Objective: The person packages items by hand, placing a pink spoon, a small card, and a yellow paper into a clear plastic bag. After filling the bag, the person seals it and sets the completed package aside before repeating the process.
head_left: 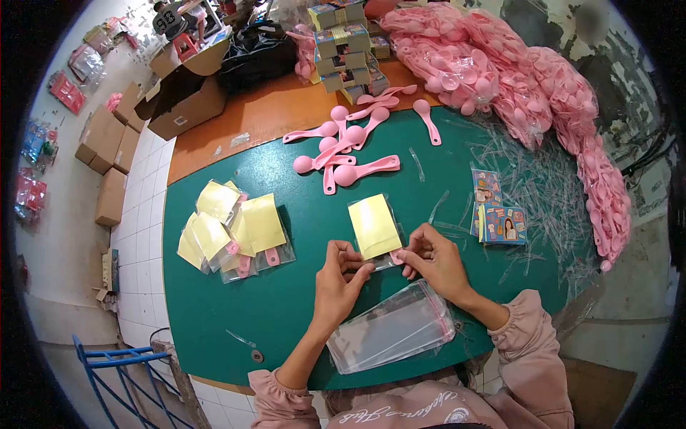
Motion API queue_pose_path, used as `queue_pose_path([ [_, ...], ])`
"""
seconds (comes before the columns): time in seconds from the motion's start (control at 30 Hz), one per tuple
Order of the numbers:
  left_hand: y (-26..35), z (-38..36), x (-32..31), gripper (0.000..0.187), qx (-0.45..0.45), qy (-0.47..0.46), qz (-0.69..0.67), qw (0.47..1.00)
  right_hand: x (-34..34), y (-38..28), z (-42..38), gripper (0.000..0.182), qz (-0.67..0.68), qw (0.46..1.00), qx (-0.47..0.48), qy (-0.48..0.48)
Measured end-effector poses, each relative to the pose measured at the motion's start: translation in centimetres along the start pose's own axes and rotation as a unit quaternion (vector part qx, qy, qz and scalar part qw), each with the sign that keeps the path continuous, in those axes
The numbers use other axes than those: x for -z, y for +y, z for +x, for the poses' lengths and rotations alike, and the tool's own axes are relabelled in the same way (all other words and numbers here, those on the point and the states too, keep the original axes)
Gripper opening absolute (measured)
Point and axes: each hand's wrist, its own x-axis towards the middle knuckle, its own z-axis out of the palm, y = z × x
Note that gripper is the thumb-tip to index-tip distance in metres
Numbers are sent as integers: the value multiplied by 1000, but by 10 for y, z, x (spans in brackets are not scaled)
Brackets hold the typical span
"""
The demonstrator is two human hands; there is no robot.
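Observation:
My left hand (341, 279) and my right hand (434, 259) both pinch the near end of a small clear packet (374, 230) that holds a yellow card and a pink spoon; it lies on the green table (300, 314). A stack of empty clear bags (393, 329) lies just in front of my hands. To the left sits a pile of finished packets (230, 230) with yellow cards and pink spoons. Loose pink spoons (350, 146) are scattered farther back.
Printed cards (500, 222) lie right of my hands among clear plastic strips (550, 186). Bags of pink spoons (529, 86) heap along the back right. Stacked card bundles (343, 46) stand at the back. Cardboard boxes (175, 100) and a blue frame (121, 365) are on the floor to the left.

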Motion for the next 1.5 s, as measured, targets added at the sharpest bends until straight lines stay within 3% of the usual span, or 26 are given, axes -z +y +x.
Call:
queue_pose_path([
  [0.23, -8, 0, 2, 17, 6, -31, 6, 999, -3, 0, -1, 25, -14, 1000, 20, 5],
  [0.33, 3, -2, 3, 26, -24, -6, 20, 999, -1, -5, -1, 28, -63, 998, -5, -27],
  [0.37, 4, -1, 10, 36, -39, -14, 50, 998, 1, -8, 3, 28, -65, 998, 0, -27],
  [0.4, 5, -1, 18, 47, -53, -21, 81, 995, 3, -12, 10, 26, -209, 972, 99, -30],
  [0.43, 7, 4, 29, 47, -165, 16, 113, 980, 6, -16, 17, 23, -345, 918, 195, -31],
  [0.5, 24, 0, 59, 43, -191, 134, 282, 931, 6, -15, 49, 22, -394, 856, 333, 36],
  [0.57, 36, -4, 92, 39, -143, 239, 372, 885, 4, -20, 87, 20, -438, 800, 395, 109],
  [0.6, 37, -6, 100, 39, -146, 239, 375, 884, 8, -17, 102, 20, -436, 800, 397, 112],
  [0.67, 37, -9, 112, 33, -230, 391, 603, 656, 14, -12, 124, 17, -557, 731, 375, 120],
  [0.7, 35, -9, 112, 25, -245, 333, 545, 730, 14, -14, 123, 17, -555, 731, 378, 124],
  [0.77, 49, -15, 83, 21, -176, 92, 393, 898, 17, -12, 119, 16, -629, 705, 305, 118],
  [0.83, 42, -18, 39, 22, -212, -111, 312, 919, 25, -10, 109, 14, -634, 700, 303, 129],
  [0.9, 33, -30, 1, 28, -158, -173, 350, 907, 32, -13, 95, 12, -645, 691, 297, 139],
  [1.0, 16, -21, -10, 28, -168, -213, 307, 912, 43, -30, 69, 10, -577, 728, 321, 186],
  [1.07, 18, -14, -4, 21, -156, -238, 237, 929, 46, -41, 57, 11, -344, 882, 292, 134],
  [1.2, 26, -10, 5, 15, -85, -246, 159, 952, 43, -39, 43, 12, -239, 910, 306, 145],
  [1.27, 26, -10, 8, 13, -64, -249, 154, 954, 42, -39, 33, 15, -100, 968, 214, 87],
  [1.4, 24, -9, 12, 13, -62, -251, 141, 956, 38, -52, 15, 16, -67, 974, 208, 53],
  [1.47, 19, -7, 12, 13, -54, -273, 135, 951, 44, -56, 8, 16, -85, 978, 145, -120],
  [1.5, 16, -7, 12, 13, -53, -273, 135, 951, 47, -54, 9, 14, -159, 960, 176, -150],
])
